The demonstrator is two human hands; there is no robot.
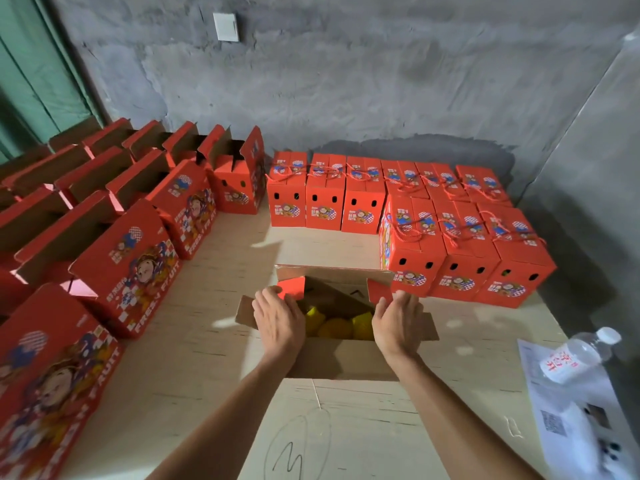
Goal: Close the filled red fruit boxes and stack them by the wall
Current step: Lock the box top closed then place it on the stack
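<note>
Red card, one open box (341, 327) at centre of the pale wood surface (194, 358), flaps up and spread; yellow-orange fruit (334, 328) visible inside

Head view, hands: left hand (278, 318) laid on the box's left side flap, fingers straight and together, grasping nothing, tips at the small red inner flap. Right hand (398, 323) set edge-on against the right side flap, fingers straight, likewise released, tips touching the red flap on that side. Both forearms reach in from the lower edge

Head view, closed stock: closed boxes (460, 233) with red cord handles, grouped at the far right against the grey wall (346, 81). The right-hand part of the group is stacked two high, the top tier in two rows; three further boxes stand single height to its left

Head view, open stock: open boxes (121, 209), lids raised, in rows along the left side, running from the near left corner back to the wall; contents not visible

Head view, sundries: water bottle (578, 355) lying on printed sheets (568, 410) at the near right edge. White switch plate (225, 26) on the wall. Green curtain (38, 71) at far left
</note>
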